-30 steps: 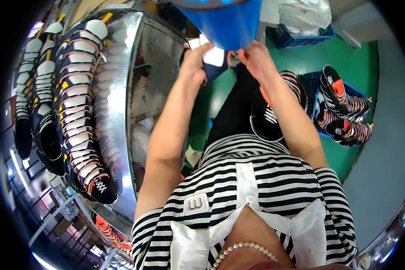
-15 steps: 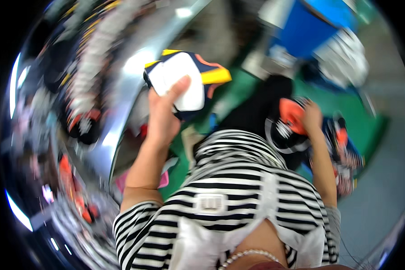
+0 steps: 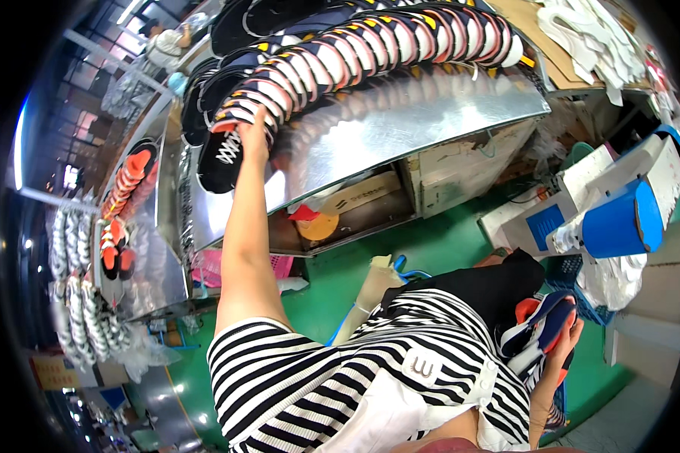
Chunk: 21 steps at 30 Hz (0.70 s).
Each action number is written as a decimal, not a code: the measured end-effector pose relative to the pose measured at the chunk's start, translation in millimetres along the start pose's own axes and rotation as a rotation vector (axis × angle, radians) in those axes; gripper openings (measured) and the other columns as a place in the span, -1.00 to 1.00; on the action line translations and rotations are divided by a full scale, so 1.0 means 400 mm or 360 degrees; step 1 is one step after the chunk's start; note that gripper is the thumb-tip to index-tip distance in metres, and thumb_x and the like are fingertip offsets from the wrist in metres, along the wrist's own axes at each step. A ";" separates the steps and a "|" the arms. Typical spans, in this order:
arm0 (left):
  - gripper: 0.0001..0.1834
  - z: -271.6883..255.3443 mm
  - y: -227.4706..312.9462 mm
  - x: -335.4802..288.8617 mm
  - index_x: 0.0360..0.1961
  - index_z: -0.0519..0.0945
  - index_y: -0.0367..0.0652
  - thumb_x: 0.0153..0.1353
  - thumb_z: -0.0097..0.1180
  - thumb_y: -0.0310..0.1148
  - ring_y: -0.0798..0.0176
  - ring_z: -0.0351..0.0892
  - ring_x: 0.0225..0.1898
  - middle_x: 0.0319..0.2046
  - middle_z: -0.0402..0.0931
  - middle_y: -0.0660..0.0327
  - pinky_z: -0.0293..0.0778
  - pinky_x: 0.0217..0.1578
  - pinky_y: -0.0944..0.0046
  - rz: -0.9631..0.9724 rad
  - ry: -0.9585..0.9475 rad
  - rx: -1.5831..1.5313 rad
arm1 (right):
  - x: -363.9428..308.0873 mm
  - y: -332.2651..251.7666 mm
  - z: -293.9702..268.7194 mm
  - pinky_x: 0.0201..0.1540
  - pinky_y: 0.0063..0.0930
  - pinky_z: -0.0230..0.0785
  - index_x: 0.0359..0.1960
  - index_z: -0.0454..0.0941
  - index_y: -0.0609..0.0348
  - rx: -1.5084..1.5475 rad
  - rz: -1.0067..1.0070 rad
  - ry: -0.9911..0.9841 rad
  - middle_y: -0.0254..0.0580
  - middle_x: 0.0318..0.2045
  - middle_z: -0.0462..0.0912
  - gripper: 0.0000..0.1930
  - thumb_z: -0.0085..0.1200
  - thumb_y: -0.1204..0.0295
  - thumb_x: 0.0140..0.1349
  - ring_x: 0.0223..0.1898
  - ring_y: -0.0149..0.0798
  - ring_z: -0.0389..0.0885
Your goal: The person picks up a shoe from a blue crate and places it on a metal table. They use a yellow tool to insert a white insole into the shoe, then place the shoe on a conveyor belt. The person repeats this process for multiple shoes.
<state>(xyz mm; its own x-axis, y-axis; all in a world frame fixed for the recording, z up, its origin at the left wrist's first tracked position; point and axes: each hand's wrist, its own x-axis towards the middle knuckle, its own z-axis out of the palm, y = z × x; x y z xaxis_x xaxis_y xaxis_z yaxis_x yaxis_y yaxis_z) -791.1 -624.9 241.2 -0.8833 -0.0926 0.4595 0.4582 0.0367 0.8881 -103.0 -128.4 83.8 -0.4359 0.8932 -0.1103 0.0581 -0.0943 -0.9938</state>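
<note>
A long curved row of nested shoe uppers (image 3: 321, 72), with white, pink, navy and yellow parts, lies on a shiny metal table (image 3: 438, 113). My left arm is stretched out to the row's left end, where my left hand (image 3: 255, 140) is closed on an end shoe upper (image 3: 223, 157) that is black with white lacing and an orange-red lining. Most of that hand's fingers are hidden. Low at my right side, my right hand (image 3: 570, 340) grips a shoe upper (image 3: 540, 325) in navy, white and red; whether it is just one I cannot tell.
More dark uppers (image 3: 204, 94) lie behind the row. White cut pieces (image 3: 589, 34) are heaped at the far right. A blue bin (image 3: 623, 219) and a plastic bag (image 3: 612, 279) are at the right. Orange uppers (image 3: 131, 174) lie on another table at the left. A person (image 3: 166, 45) is in the far left background.
My view has swung left toward the table. The white-lined piece with yellow and navy has left my left hand, which is now at the row. My right hand has moved from my lap to my side.
</note>
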 end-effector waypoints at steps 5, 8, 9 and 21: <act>-0.69 0.035 -0.050 0.037 -0.21 0.56 -0.20 0.16 0.20 -0.18 0.32 0.42 -0.29 -0.33 0.50 0.26 0.36 -0.25 0.26 -0.0268 0.0111 0.0213 | -0.033 -0.127 0.141 0.05 -0.49 0.27 -0.06 0.36 0.20 -0.0247 -0.0243 0.0268 -0.26 -0.15 0.46 -0.71 0.11 0.46 0.22 -0.09 -0.38 0.44; -0.73 0.090 0.107 -0.132 -0.34 0.54 -0.36 0.13 0.17 -0.31 0.32 0.47 -0.39 -0.36 0.54 0.14 0.41 -0.36 0.25 0.0082 0.0291 0.0390 | -0.037 -0.200 0.247 0.11 -0.46 0.23 0.03 0.33 0.22 -0.0696 -0.0354 0.0457 -0.19 -0.02 0.41 -0.59 0.16 0.46 0.18 0.01 -0.31 0.41; -0.73 0.058 0.124 -0.178 -0.23 0.50 -0.37 0.15 0.12 -0.36 0.33 0.47 -0.27 -0.26 0.52 0.09 0.41 -0.25 0.30 -0.0069 0.0164 0.0466 | -0.038 -0.249 0.301 0.13 -0.44 0.21 0.05 0.32 0.22 -0.0491 -0.0181 0.0485 -0.18 0.00 0.39 -0.52 0.22 0.41 0.12 0.03 -0.29 0.39; -0.44 0.847 0.399 -0.994 0.11 0.36 -0.22 0.34 -0.17 0.05 0.27 0.52 -0.08 -0.10 0.52 0.20 0.43 -0.11 0.24 -0.2279 -0.2067 -0.0611 | -0.038 -0.275 0.455 0.16 -0.22 0.24 0.33 -0.21 0.16 -0.0298 -0.0472 0.0081 0.14 0.25 0.00 0.06 0.37 0.32 -0.07 0.13 -0.05 0.29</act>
<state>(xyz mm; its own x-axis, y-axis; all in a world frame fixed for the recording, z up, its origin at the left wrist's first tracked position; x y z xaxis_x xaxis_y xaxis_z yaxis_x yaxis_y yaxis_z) -400.4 -245.1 203.5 -0.0072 0.8128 -0.5825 -0.6988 0.4126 0.5844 -266.4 -211.7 192.9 -0.4134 0.8909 0.1883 0.1015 0.2506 -0.9628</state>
